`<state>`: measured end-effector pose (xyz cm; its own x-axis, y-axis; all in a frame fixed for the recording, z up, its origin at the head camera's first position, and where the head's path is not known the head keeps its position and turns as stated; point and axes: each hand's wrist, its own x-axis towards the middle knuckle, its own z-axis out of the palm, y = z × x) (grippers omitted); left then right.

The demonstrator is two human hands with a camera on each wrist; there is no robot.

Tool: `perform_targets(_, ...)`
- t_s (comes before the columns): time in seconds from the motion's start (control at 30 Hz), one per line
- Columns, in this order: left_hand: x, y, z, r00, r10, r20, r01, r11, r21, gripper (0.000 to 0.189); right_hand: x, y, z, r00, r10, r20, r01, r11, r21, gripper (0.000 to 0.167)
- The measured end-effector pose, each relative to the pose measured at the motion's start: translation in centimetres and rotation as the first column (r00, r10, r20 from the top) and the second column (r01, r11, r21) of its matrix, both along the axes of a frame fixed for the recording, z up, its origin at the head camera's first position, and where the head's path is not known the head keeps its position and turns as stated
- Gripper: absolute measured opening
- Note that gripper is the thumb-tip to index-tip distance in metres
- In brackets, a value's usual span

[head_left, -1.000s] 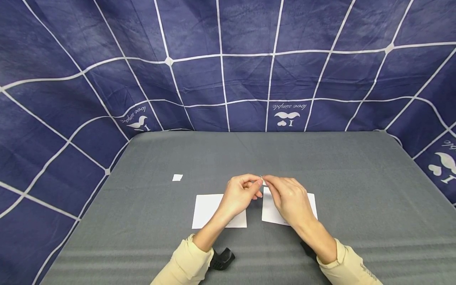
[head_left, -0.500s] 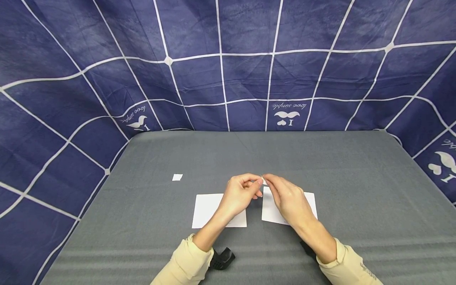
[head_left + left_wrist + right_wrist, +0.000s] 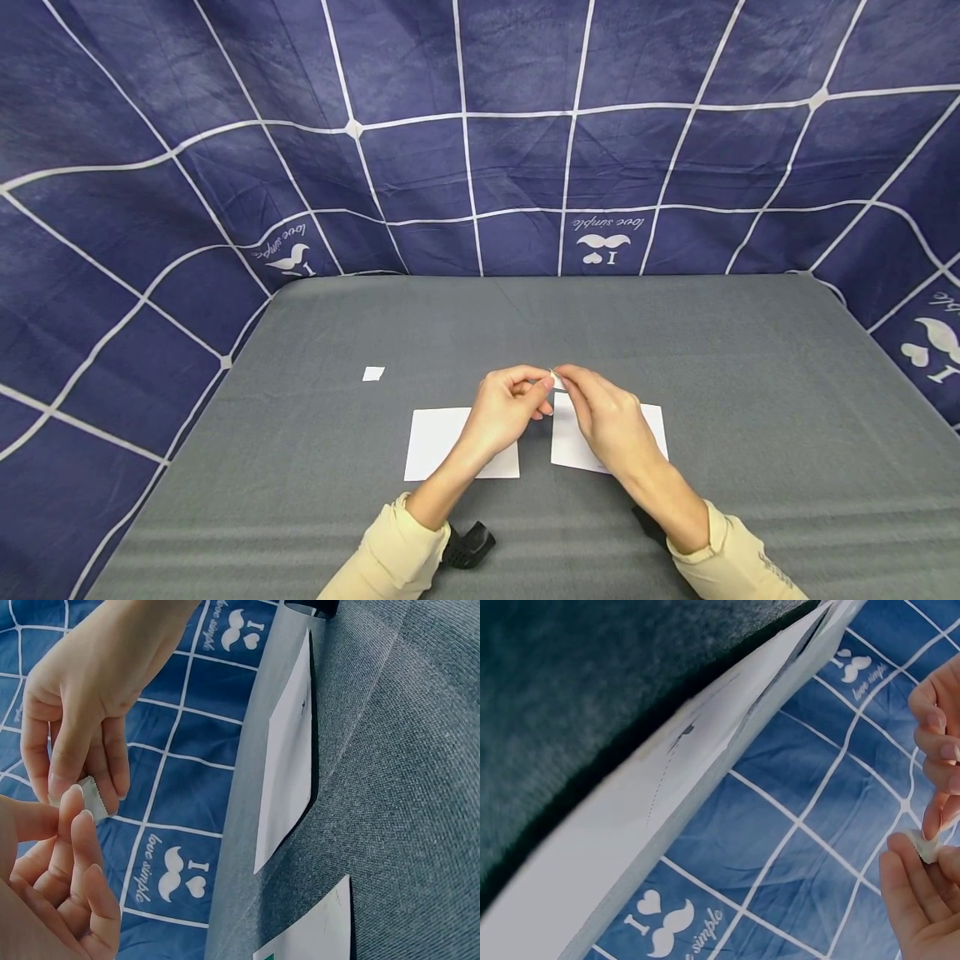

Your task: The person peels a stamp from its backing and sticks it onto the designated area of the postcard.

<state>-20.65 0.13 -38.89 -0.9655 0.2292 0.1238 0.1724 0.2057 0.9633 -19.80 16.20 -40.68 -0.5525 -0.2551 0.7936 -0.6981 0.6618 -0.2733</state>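
In the head view, my left hand (image 3: 506,408) and right hand (image 3: 615,417) meet over the middle of the table, fingertip to fingertip. Both pinch a small white piece of tape (image 3: 557,381), mostly covered by the fingers. Its zigzag-cut edge shows in the left wrist view, where the tape (image 3: 91,799) hangs from the right hand's thumb and fingers. There the left thumb and forefinger grip its near corner. One white sheet (image 3: 438,433) lies below the left hand, partly hidden by it. Another white sheet (image 3: 652,421) lies below the right hand, printed with a dotted line.
A small white square (image 3: 373,373) lies alone on the grey tabletop (image 3: 300,467), toward the left. Black gear (image 3: 468,546) sits by the left wrist. A blue checked cloth (image 3: 517,167) hangs behind the table and along both sides.
Both hands stay almost in place. Slightly more of the white tape shows between the fingertips now. The sheets and the small square have not moved.
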Motion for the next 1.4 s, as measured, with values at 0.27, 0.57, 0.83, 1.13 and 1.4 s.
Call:
perform_targets(0.27,0.01,0.00,-0.10,1.000,0.003,0.003,-0.003,1.000,0.001,0.018,-0.13,-0.09,-0.01,0.999,0.034,0.001,-0.034,0.997,-0.070,0.018)
perform_targets(0.57,-0.01,0.07,-0.11,1.000,0.002,0.007,-0.002,1.000,-0.004,0.017,-0.08,0.03,0.04,1.000,0.021,0.021,-0.019,0.996,-0.089,0.016)
perform_targets(0.83,-0.05,-0.01,-0.14,1.000,-0.001,0.006,0.001,1.000,-0.006,0.017,-0.10,-0.03,0.15,0.999,0.014,0.031,-0.011,0.995,-0.094,0.020)
perform_targets(1.13,-0.19,-0.11,-0.15,1.000,0.004,-0.004,-0.004,1.000,-0.008,0.017,-0.16,-0.11,0.25,0.999,0.001,0.034,0.002,0.996,-0.091,0.020)
perform_targets(1.4,-0.34,-0.14,-0.39,1.000,0.003,-0.017,-0.003,1.000,0.004,0.018,-0.16,-0.13,0.29,1.000,-0.002,0.030,0.005,0.996,-0.092,0.026)
